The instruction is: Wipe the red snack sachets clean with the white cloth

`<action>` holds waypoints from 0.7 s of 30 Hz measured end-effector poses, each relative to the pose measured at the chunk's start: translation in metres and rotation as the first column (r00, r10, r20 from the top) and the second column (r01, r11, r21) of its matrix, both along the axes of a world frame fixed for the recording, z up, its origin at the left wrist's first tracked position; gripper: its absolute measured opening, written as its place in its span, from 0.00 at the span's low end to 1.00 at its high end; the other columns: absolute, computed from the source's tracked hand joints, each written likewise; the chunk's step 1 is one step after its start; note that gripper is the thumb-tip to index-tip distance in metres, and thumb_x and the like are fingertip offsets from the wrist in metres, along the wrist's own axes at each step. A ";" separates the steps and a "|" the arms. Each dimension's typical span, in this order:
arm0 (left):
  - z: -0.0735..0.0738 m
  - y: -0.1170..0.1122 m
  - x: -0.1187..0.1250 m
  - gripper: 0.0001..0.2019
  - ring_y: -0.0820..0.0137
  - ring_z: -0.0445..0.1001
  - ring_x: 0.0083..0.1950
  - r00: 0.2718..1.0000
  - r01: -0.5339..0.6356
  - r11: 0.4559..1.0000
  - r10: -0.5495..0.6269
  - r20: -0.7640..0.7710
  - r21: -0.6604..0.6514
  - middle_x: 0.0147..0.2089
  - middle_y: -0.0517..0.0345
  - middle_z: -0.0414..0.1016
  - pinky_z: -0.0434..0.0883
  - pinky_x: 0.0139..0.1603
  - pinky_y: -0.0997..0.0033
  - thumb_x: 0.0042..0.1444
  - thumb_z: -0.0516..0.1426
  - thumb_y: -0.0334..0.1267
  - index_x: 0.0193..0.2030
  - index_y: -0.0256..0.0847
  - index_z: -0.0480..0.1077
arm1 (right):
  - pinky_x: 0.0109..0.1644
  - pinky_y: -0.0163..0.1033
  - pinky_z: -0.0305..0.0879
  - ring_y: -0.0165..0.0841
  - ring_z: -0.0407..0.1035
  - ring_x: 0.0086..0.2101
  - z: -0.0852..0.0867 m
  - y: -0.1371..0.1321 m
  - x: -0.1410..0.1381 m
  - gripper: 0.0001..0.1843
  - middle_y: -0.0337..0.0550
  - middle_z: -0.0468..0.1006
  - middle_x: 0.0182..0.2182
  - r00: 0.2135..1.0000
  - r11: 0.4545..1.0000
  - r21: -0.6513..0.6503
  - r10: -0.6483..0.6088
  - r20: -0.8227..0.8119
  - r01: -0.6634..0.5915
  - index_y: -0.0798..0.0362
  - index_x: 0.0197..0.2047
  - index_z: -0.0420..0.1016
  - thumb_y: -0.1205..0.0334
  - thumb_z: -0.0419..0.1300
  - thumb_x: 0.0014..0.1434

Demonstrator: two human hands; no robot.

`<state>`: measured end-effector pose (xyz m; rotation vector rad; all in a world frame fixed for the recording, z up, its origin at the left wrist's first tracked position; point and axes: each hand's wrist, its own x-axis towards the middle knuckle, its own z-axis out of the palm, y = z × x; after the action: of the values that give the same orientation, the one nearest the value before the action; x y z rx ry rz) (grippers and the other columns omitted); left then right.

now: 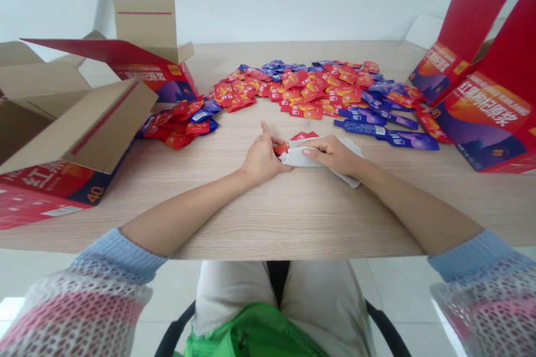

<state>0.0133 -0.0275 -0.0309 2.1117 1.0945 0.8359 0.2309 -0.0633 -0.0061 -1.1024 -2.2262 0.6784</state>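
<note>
The left hand (262, 157), half-spread around a flat, glossy red-orange sachet (282, 149) at nine o'clock of a crumpled white paper-like sheet (305, 157), and the right hand (337, 156), pinching its three-o'clock side, risked dislodging the sachet if the sheet snagged.

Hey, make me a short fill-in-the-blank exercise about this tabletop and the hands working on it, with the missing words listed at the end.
The cloth-like sheet gripped by the right hand is ____ in colour.
Besides the blue ones, the sachets heaped beyond the hands are mainly ____.
The number printed on the nearest box at the left is ____.
The knitted cuffs are light ____.

Missing words: white; red; 40; blue.
</note>
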 end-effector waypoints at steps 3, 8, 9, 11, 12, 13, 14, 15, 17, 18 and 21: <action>-0.001 0.002 -0.001 0.70 0.61 0.74 0.45 1.000 0.012 1.000 -0.012 0.006 0.001 0.50 0.48 0.74 0.69 0.46 0.62 0.37 0.71 0.46 0.72 0.33 0.23 | 0.37 0.38 0.66 0.37 0.74 0.34 -0.001 -0.001 0.007 0.23 0.41 0.82 0.37 0.991 0.989 0.071 -0.134 0.029 0.132 0.53 0.50 0.78 0.49 0.49 0.65; 0.001 0.004 -0.002 0.69 0.61 0.73 0.47 1.000 0.025 0.999 -0.025 -0.007 -0.035 0.50 0.47 0.74 0.69 0.48 0.61 0.37 0.71 0.47 0.72 0.28 0.25 | 0.44 0.44 0.67 0.44 0.75 0.42 -0.003 0.001 0.030 0.23 0.47 0.81 0.43 0.876 0.868 0.287 -0.459 0.149 0.406 0.52 0.50 0.77 0.52 0.46 0.66; 0.001 0.004 -0.002 0.69 0.61 0.73 0.47 0.999 0.031 0.999 -0.032 -0.011 -0.039 0.50 0.46 0.74 0.68 0.48 0.61 0.38 0.71 0.47 0.72 0.27 0.25 | 0.44 0.46 0.67 0.46 0.75 0.42 -0.003 0.002 0.035 0.24 0.49 0.82 0.43 0.824 0.824 0.317 -0.538 0.178 0.469 0.53 0.50 0.77 0.51 0.46 0.66; 0.000 0.005 -0.002 0.68 0.61 0.73 0.48 0.999 0.041 0.999 -0.042 -0.026 -0.033 0.50 0.46 0.74 0.68 0.48 0.61 0.38 0.71 0.48 0.72 0.25 0.27 | 0.44 0.50 0.68 0.49 0.75 0.42 -0.004 0.004 0.044 0.25 0.51 0.82 0.41 0.719 0.724 0.374 -0.671 0.184 0.580 0.53 0.52 0.76 0.50 0.45 0.66; 0.000 0.005 -0.002 0.67 0.60 0.73 0.48 0.998 0.043 0.999 -0.044 -0.038 -0.025 0.50 0.46 0.74 0.68 0.48 0.61 0.38 0.70 0.48 0.72 0.25 0.28 | 0.45 0.51 0.68 0.49 0.75 0.43 -0.003 0.004 0.047 0.25 0.51 0.82 0.42 0.684 0.675 0.401 -0.715 0.147 0.619 0.53 0.53 0.75 0.49 0.45 0.66; -0.001 0.006 -0.003 0.67 0.60 0.73 0.48 0.998 0.046 0.999 -0.046 -0.050 -0.015 0.50 0.46 0.74 0.68 0.48 0.61 0.38 0.70 0.48 0.72 0.25 0.29 | 0.47 0.51 0.68 0.49 0.74 0.44 -0.001 0.003 0.048 0.25 0.51 0.81 0.44 0.667 0.633 0.423 -0.740 0.087 0.648 0.52 0.54 0.74 0.49 0.45 0.66; -0.001 0.006 -0.003 0.67 0.60 0.73 0.47 0.997 0.048 0.999 -0.048 -0.059 -0.006 0.49 0.46 0.74 0.68 0.48 0.61 0.38 0.70 0.48 0.72 0.26 0.29 | 0.49 0.51 0.68 0.48 0.74 0.46 0.001 0.002 0.048 0.25 0.50 0.80 0.46 0.665 0.600 0.439 -0.747 0.008 0.669 0.51 0.56 0.72 0.49 0.45 0.66; -0.002 0.007 -0.003 0.67 0.60 0.73 0.47 0.996 0.053 0.999 -0.053 -0.068 0.001 0.49 0.46 0.74 0.68 0.48 0.61 0.38 0.70 0.48 0.72 0.26 0.29 | 0.51 0.51 0.67 0.46 0.72 0.48 0.004 0.000 0.046 0.25 0.50 0.79 0.49 0.668 0.574 0.446 -0.740 -0.078 0.687 0.51 0.57 0.71 0.49 0.44 0.67; -0.003 0.008 -0.003 0.67 0.60 0.73 0.47 0.995 0.064 0.998 -0.063 -0.071 0.011 0.49 0.47 0.74 0.68 0.48 0.60 0.38 0.70 0.49 0.72 0.27 0.29 | 0.55 0.50 0.65 0.43 0.70 0.52 0.007 -0.007 0.036 0.25 0.50 0.76 0.53 0.679 0.555 0.432 -0.701 -0.217 0.711 0.50 0.59 0.67 0.50 0.41 0.68; -0.003 0.008 -0.003 0.67 0.59 0.73 0.47 0.995 0.068 0.998 -0.067 -0.067 0.015 0.49 0.47 0.74 0.68 0.48 0.60 0.38 0.70 0.49 0.72 0.28 0.29 | 0.56 0.50 0.64 0.42 0.69 0.53 0.008 -0.011 0.029 0.25 0.50 0.75 0.54 0.685 0.562 0.414 -0.681 -0.260 0.716 0.50 0.60 0.66 0.50 0.41 0.68; -0.003 0.008 -0.002 0.67 0.58 0.72 0.48 0.995 0.077 0.997 -0.075 -0.062 0.029 0.49 0.47 0.74 0.67 0.49 0.60 0.38 0.69 0.50 0.72 0.26 0.30 | 0.58 0.50 0.63 0.41 0.67 0.55 0.004 -0.024 0.004 0.24 0.49 0.72 0.56 0.749 0.671 0.333 -0.607 -0.265 0.662 0.50 0.61 0.63 0.50 0.42 0.68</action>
<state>0.0110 -0.0195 -0.0343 2.2027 1.0314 0.7622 0.2352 -0.0877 -0.0023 -1.4347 -1.5789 -0.0293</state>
